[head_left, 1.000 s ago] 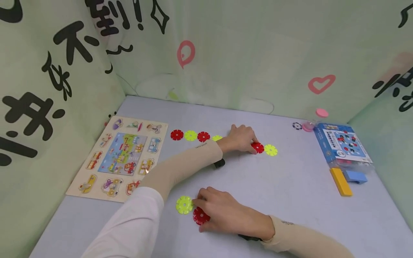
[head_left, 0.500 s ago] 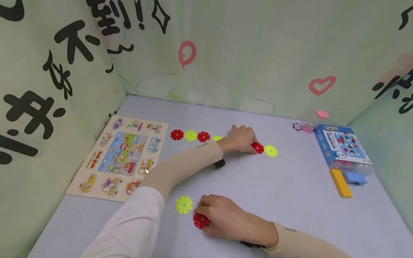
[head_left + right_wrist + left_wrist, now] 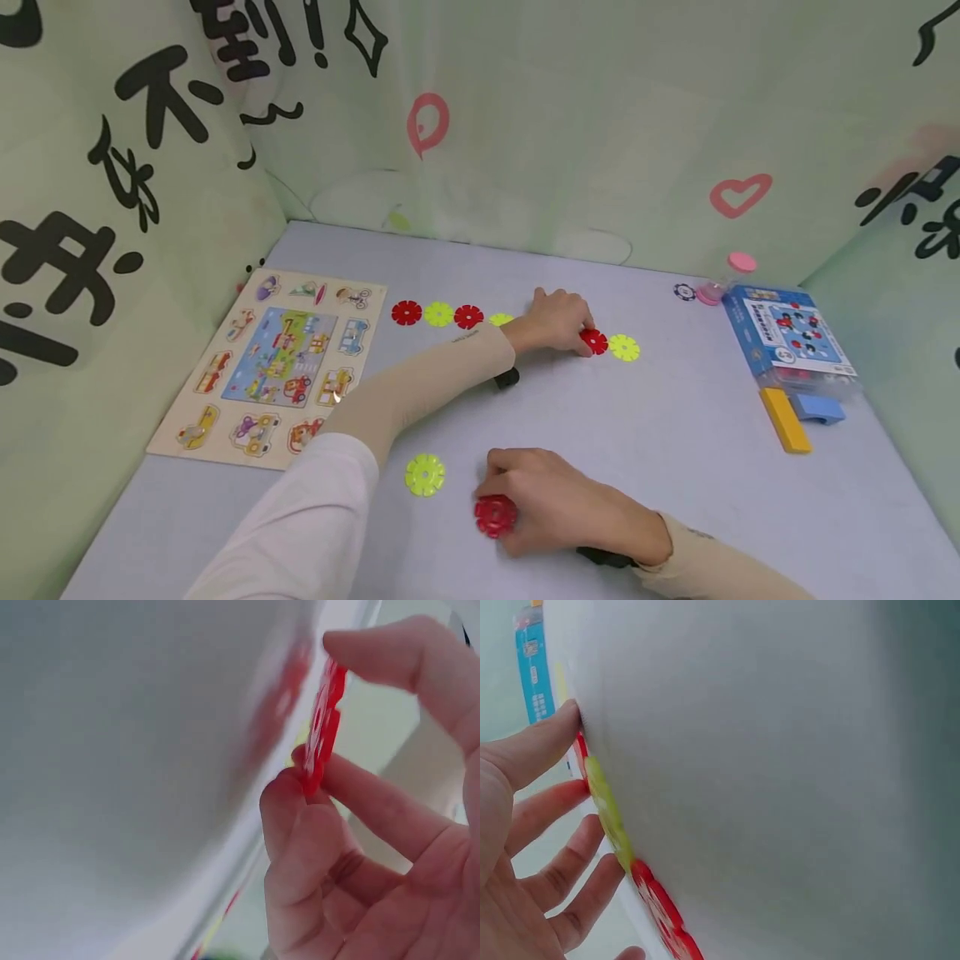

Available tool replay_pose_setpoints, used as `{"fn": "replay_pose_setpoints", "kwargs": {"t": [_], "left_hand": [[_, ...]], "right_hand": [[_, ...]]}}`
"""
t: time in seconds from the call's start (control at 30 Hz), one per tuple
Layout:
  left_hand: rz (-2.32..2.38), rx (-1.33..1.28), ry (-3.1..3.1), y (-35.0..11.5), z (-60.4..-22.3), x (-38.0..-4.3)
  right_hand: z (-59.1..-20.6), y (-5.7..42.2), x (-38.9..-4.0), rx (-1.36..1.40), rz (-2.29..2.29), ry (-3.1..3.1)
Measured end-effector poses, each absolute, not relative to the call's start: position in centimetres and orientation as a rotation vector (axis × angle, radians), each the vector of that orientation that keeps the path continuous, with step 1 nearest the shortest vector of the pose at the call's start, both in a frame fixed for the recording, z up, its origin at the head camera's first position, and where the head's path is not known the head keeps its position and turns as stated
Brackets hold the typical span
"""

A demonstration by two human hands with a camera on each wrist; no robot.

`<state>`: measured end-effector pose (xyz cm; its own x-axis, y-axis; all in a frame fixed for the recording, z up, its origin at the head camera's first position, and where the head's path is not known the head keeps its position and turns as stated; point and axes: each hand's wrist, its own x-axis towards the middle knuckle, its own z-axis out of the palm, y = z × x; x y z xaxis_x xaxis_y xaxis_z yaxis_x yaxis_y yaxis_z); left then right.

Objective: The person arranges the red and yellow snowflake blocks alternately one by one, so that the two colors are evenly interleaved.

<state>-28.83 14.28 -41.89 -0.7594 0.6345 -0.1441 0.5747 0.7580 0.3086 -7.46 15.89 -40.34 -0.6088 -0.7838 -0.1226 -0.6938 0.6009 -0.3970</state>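
My right hand pinches a red snowflake disc by its edges near the front of the table. In the right wrist view, that red disc stands on edge between thumb and fingertips, close over the table. To its left a yellow-green snowflake disc lies flat. My left hand reaches over a row of red and yellow-green discs at the back, hiding its middle. The left wrist view shows its loosely bent fingers touching a yellow disc, its thumb beside a red one. A yellow-green disc ends the row.
A wooden picture puzzle board lies at left, partly under my left sleeve. On the right are a blue box, a yellow block, a blue block and a pink-capped bottle. Curtains surround the table's back and sides.
My right hand has moved right with the red disc, away from the yellow-green one, and the disc now looks lifted. The left hand stays at the row.
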Motion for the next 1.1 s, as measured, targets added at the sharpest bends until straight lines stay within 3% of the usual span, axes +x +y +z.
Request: {"fn": "replay_pose_setpoints", "kwargs": {"t": [0.17, 0.5, 0.73, 1.1], "left_hand": [[0.382, 0.912, 2.707, 14.7, -41.7, -28.8], [0.289, 1.009, 2.668, 17.2, -41.7, -28.7], [0.229, 0.992, 2.685, 18.2, -42.0, -28.7], [0.217, 1.001, 2.680, 18.7, -41.7, -28.4]], "right_hand": [[-39.5, 22.1, -9.7, -0.918, -0.465, 2.660], [-40.1, 37.2, -18.0, -0.326, -0.588, 2.875], [-40.8, 39.6, -21.1, -0.218, -0.567, 2.847], [-41.4, 39.5, -21.0, -0.240, -0.535, 2.832]]}}
